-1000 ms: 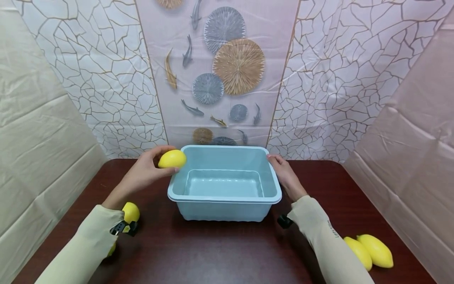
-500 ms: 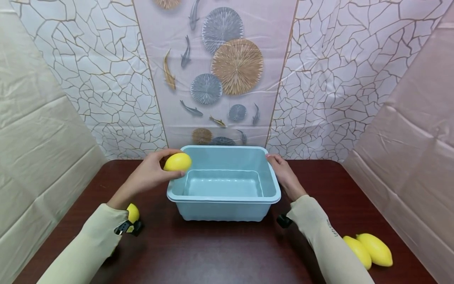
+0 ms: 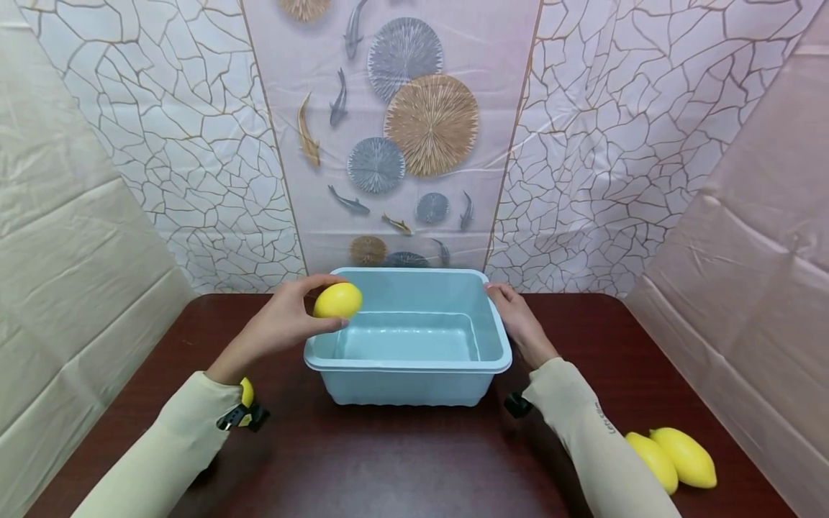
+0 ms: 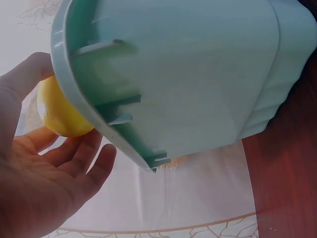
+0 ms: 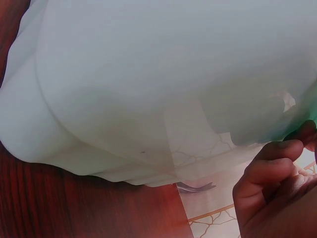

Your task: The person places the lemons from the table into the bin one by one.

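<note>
A light-blue plastic basin stands on the dark red-brown table in the head view, its inside showing no contents. My left hand pinches a yellow lemon between thumb and fingers, above the basin's left rim. In the left wrist view the rim partly hides this lemon, and the left hand is just outside the basin wall. At the opposite side, my right hand grips the right rim with curled fingers. The right wrist view shows that hand beneath the rim, partly cut off.
Two lemons lie together at the table's right, one partly behind the right sleeve. Another lemon peeks out behind the left wrist. Patterned cloth hangs behind the table, with plain cloth at both sides.
My left hand has moved right with the lemon, from beside the basin's left edge to over its rim. The left sleeve now covers more of the lemons behind it. My right hand stays put.
</note>
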Tool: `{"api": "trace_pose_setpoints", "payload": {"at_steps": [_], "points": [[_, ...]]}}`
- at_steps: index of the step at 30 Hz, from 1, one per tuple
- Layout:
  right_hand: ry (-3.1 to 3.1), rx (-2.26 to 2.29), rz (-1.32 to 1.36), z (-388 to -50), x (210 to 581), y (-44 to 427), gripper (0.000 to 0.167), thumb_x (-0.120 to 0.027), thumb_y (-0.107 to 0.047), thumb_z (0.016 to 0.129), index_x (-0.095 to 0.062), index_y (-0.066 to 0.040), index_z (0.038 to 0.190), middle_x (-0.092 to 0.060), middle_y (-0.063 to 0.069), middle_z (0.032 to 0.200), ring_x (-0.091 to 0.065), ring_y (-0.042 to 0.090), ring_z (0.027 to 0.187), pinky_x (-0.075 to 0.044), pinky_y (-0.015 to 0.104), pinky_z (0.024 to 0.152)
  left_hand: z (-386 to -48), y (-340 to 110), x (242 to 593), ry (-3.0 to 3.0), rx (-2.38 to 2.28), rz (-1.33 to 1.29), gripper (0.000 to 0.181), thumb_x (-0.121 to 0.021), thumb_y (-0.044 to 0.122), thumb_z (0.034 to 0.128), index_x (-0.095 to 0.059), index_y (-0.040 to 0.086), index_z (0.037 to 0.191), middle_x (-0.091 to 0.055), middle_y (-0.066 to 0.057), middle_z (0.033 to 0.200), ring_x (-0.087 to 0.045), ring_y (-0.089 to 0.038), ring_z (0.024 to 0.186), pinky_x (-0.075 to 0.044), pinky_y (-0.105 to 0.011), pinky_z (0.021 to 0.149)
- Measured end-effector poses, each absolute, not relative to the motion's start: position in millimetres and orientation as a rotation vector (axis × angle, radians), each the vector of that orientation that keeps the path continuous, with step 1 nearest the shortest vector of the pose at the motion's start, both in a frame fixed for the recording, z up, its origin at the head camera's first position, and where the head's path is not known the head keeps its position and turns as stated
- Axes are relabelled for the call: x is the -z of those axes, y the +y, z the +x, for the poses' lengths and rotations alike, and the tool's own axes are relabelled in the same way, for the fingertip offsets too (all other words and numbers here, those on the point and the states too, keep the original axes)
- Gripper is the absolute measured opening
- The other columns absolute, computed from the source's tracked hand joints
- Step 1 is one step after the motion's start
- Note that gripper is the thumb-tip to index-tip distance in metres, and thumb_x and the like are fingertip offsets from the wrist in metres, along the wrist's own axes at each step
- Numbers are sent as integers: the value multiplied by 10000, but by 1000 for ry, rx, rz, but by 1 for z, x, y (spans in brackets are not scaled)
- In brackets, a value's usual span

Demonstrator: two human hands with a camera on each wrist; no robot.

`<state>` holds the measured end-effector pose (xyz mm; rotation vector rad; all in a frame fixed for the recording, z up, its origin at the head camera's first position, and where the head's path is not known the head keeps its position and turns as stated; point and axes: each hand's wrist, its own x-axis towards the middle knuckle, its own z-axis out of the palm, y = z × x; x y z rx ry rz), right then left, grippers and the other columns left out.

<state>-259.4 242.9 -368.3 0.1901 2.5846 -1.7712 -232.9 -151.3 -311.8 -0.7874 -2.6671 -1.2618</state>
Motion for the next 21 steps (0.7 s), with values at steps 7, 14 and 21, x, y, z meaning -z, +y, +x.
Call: {"api": "trace_pose_setpoints", "payload": {"at_steps": [7,14,21], "points": [[2587,1774,178,-258,367,243,582,-427,-544,1110,-534,-111,1483,-615,162,1348,-613,236,1128,-509,298,860,-232,-147,316,-2670,1280,-775,603,-913,220,833,-676,136,1380,-718,-51,1194,-667,-230,913,-569,-387,819],[2591,1768,197,-258,366,243,574,-420,-563,1105,-553,-117,1442,-634,143,1278,-621,221,1074,-512,295,830,-234,-141,319,-2678,1229,-783,627,-945,269,793,-703,142,1357,-733,-27,1174,-641,-227,903,-547,-375,788],[2592,1764,214,-259,367,243,582,-417,-567,1103,-545,-117,1449,-631,150,1284,-630,227,1064,-520,288,808,-234,-136,322,-2703,1136,-809,599,-942,290,787,-721,161,1328,-725,3,1105,-607,-208,937,-528,-379,777]]}}
